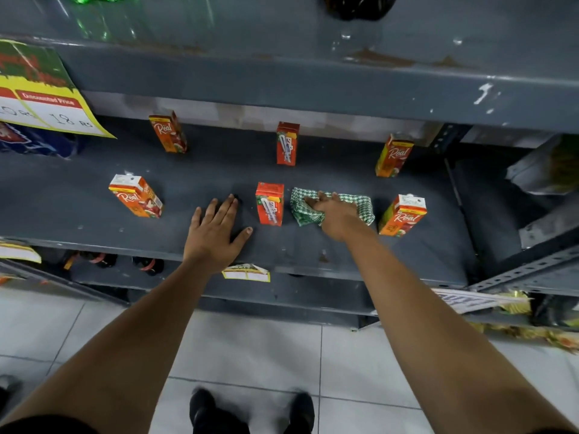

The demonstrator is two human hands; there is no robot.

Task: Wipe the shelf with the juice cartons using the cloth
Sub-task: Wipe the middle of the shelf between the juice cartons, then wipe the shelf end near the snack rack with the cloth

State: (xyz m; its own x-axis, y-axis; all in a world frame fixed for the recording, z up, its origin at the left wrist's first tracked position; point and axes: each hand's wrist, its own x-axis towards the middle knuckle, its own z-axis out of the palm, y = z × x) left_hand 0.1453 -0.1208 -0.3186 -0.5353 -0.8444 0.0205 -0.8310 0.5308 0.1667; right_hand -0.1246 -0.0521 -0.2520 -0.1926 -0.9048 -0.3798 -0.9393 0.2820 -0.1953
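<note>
Pressing cloth [332, 205], right hand [336, 219]

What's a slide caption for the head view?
Right hand presses a checked cloth on the shelf between juice cartons; left hand rests flat.

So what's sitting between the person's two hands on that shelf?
In the head view, one upright juice carton stands between the flat left hand and the right hand, which presses the green checked cloth.
</note>
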